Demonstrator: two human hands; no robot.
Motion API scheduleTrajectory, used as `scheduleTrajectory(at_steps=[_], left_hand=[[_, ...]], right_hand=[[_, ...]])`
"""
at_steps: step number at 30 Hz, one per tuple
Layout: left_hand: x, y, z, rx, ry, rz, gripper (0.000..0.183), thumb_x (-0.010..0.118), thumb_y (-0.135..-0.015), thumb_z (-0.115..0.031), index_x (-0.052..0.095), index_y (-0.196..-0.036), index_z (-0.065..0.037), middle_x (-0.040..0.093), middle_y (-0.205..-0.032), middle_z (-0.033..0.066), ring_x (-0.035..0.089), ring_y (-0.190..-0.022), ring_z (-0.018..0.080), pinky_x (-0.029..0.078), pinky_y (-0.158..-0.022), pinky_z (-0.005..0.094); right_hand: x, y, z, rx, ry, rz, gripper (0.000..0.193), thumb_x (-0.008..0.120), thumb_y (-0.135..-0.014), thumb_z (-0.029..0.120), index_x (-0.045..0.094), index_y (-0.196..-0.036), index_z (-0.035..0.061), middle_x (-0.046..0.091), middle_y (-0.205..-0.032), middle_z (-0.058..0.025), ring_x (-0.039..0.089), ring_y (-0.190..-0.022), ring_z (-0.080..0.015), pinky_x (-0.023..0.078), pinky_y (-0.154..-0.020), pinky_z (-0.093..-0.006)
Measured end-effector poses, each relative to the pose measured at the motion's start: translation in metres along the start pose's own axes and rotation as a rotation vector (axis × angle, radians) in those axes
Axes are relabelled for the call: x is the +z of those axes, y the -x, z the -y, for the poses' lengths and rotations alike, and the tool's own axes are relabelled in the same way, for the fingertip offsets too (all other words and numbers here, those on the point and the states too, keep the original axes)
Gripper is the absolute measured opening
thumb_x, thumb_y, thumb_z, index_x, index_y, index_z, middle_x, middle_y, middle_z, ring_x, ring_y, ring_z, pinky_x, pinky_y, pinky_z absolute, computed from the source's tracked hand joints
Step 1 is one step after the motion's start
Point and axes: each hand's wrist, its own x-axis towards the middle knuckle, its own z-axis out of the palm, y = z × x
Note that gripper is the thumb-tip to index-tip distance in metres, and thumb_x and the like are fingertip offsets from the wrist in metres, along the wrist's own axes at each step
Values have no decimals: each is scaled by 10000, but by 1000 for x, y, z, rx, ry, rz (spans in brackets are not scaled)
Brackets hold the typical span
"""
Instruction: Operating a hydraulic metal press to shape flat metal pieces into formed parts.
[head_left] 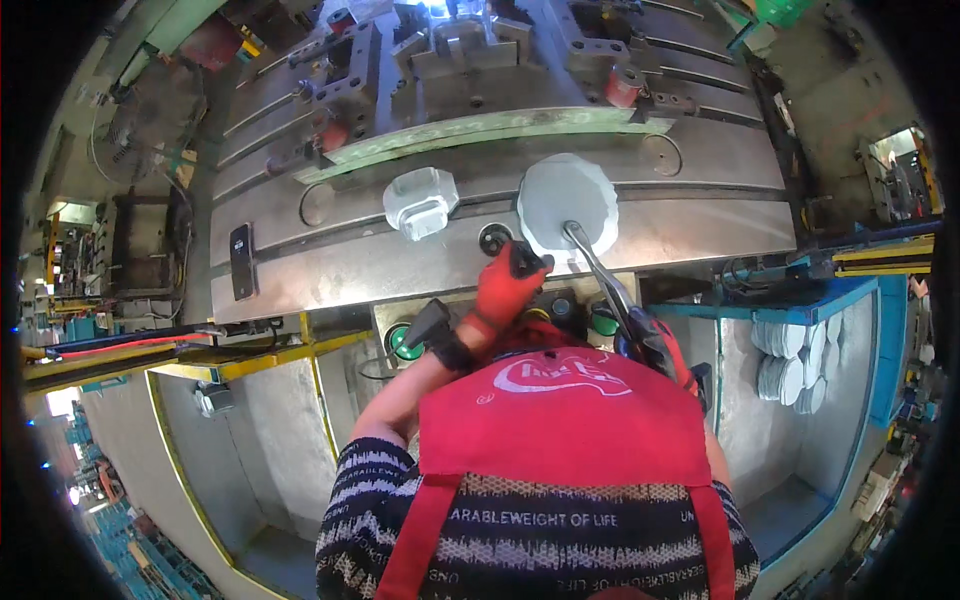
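Note:
My left hand [505, 286], in a red glove, is closed at the bench's front edge. Something dark shows at its fingertips, and I cannot make out whether it is an object or part of the glove. Just beyond the fingers sits a round black fitting [495, 238]. My right hand [683, 362], also in a red glove and mostly hidden by the apron, grips a long-handled metal tool [606, 277]. The tool's rounded tip rests on a flat grey metal disc [565, 195]. Left of the disc, a formed silver metal part [421, 204] lies on the bench.
The press bed [720, 222] carries a die with a pale front bar [480, 128] and red posts. A phone [242, 262] lies at its left. Below right, a blue-edged bin [850, 420] holds stacked grey discs [780, 362]. A yellow-edged bin [172, 440] is at left.

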Motion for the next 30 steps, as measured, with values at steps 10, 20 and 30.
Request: scheduleTrajectory(at_steps=[10, 20, 30], left_hand=[[-13, 10, -7, 7, 326, 40, 249, 673, -805, -141, 616, -1018, -24, 662, -869, 63, 592, -776, 87, 483, -695, 268], [-21, -16, -7, 218, 178, -191, 325, 656, -803, -114, 582, -1111, -40, 644, -980, 94, 607, -901, 166, 468, -800, 302], [-16, -137, -15, 144, -256, -113, 558, 687, -741, -379, 556, -1166, -41, 583, -1136, 171, 563, -1024, 343, 440, -882, 408]], right_hand=[[2, 0, -14, 120, 32, -249, 344, 595, -882, 136, 538, -1194, 3, 609, -1041, -32, 539, -947, -96, 427, -832, -240], [-17, -4, -39, 157, 191, -86, 375, 586, -889, 136, 526, -1229, -9, 629, -1049, -35, 537, -938, -80, 424, -827, -245], [-23, -7, -34, 277, -41, -67, 365, 561, -908, 160, 523, -1243, 22, 589, -1126, -25, 505, -1044, -95, 390, -898, -234]])
